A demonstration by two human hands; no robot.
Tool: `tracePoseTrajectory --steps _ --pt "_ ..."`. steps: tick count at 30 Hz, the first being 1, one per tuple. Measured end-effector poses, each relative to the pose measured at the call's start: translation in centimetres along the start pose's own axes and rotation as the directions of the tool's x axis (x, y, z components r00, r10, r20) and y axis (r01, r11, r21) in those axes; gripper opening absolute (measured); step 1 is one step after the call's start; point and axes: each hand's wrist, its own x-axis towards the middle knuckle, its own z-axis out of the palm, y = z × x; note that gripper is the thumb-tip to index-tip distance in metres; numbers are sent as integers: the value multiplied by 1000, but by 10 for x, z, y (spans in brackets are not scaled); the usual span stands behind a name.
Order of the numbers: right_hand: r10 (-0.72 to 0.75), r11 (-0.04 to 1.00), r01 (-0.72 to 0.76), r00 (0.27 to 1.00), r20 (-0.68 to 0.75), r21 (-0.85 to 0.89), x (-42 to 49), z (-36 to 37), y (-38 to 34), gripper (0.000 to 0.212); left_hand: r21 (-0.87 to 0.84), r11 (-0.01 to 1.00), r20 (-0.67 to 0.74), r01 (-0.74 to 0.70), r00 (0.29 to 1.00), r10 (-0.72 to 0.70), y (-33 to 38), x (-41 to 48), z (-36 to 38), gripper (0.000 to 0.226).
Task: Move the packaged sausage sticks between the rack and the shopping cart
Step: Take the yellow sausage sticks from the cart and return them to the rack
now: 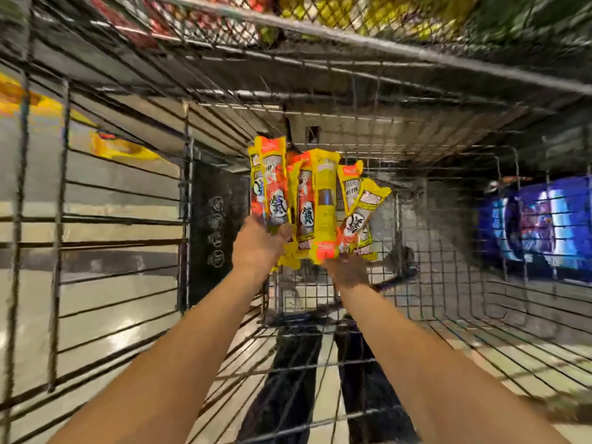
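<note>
Several yellow and orange sausage stick packs fan upward inside the wire shopping cart. My left hand grips the lower ends of the left packs. My right hand holds the bottom of the right packs from below; its fingers are blurred. The bundle hangs above the cart's wire floor, near its far end. The whole frame is motion-blurred.
A wire rack shelf with red, yellow and green packs runs across the top. The cart's left wall and right wall close in the sides. A blue package shows beyond the right wall. Glossy floor lies below.
</note>
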Motion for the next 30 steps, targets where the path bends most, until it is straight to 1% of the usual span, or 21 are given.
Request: tracePoseTrajectory --steps 2,4,5,7,9,10,11,13,15,16,17,18,20,22,23,25,26,27,28,29,30 --pt "-62 997 64 997 -56 43 5 10 -2 45 24 1000 -14 17 1000 -17 -4 5 2 60" --pt "-80 993 88 991 -105 74 5 16 -2 46 -24 999 5 34 999 -34 -8 12 4 65" --pt "-97 991 109 985 -145 74 20 18 7 43 -49 998 29 35 999 -34 -9 14 4 64" --pt "-94 989 114 978 -188 98 36 15 15 45 -127 991 109 35 994 -21 -10 18 4 57" --pt "-70 987 90 986 -151 130 44 11 19 44 -265 959 214 104 976 -47 -7 16 1 47" --pt "-43 989 60 991 -130 132 34 7 14 46 -319 936 260 151 963 -66 -4 11 -2 43" --pt "-44 992 64 985 -169 113 6 2 -1 50 -366 915 289 169 955 -61 -4 8 -3 38" --pt "19 997 0 969 -247 78 -11 -8 -4 58 -471 866 299 170 954 -24 -5 0 -5 31" --pt "44 997 -24 957 -288 71 -24 -19 -1 57 -541 826 270 157 963 -6 -4 -11 -12 46" --pt "61 997 -40 951 -302 72 -43 -27 -7 58 -563 806 272 183 962 -29 -1 -19 -18 55" --pt "67 992 -29 947 -315 122 -53 -34 -9 59 -568 799 281 197 959 -37 0 -25 -22 61" --pt "70 989 -23 943 -326 147 -69 -44 -12 56 -555 806 291 205 956 -42 -1 -32 -27 59" --pt "32 990 18 941 -337 141 -100 -64 -14 52 -531 828 309 182 951 -11 6 -50 -40 49" --pt "-40 989 86 939 -342 121 -128 -88 -13 54 -487 857 315 168 949 -6 14 -71 -53 48" --pt "-89 984 135 939 -331 118 -146 -100 -12 49 -466 872 321 149 947 10 19 -86 -61 42" --pt "-121 972 182 928 -351 149 -176 -122 -2 34 -416 904 323 100 945 44 23 -115 -67 17" --pt "-96 967 176 923 -373 186 -191 -134 5 29 -404 911 323 83 945 57 28 -135 -72 13" --pt "-90 956 191 915 -393 225 -206 -144 11 26 -412 909 317 67 946 73 29 -150 -76 14" --pt "-88 947 200 914 -396 252 -216 -149 16 28 -418 907 316 59 945 85 25 -158 -79 11" --pt "-89 927 224 911 -402 302 -233 -159 22 29 -403 914 324 52 942 89 29 -169 -82 26" --pt "-67 904 228 911 -407 361 -247 -168 31 29 -375 926 358 37 927 108 30 -175 -81 53"
